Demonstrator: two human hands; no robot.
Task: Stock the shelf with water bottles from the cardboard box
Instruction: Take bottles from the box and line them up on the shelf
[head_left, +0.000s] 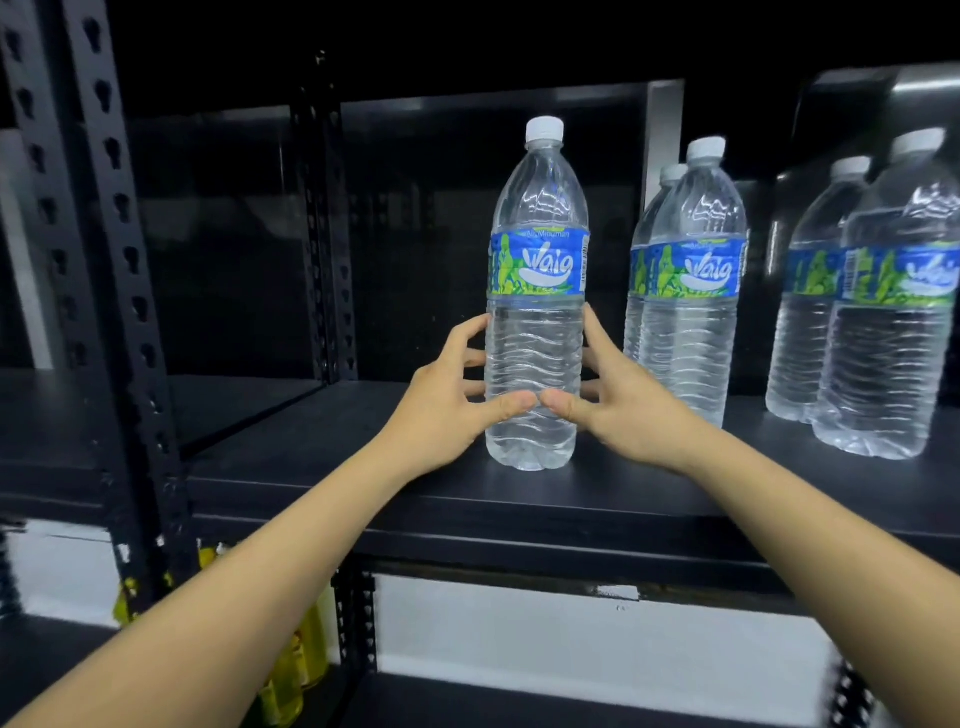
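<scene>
Fingers (462, 332) of the left hand (447, 410) and right hand (631, 415) are curling round the lower body of a bottle (537, 260), holding it from both sides, thumbs nearly meeting on its front. It is standing upright on the shelf (363, 467), cap on. Right of the fingers, a near pair (691, 270) and a far pair (883, 312) of bottles are standing, apart from the held one. Below the fingers, yellow bottles (296, 670) are showing on a lower level.

My left hand (447, 395), bare, short plain nails, left forearm (234, 587) uncovered from 7 o'clock, my right hand (628, 410), bare alike, right forearm (810, 525) uncovered from 4 o'clock, slim wrists
</scene>
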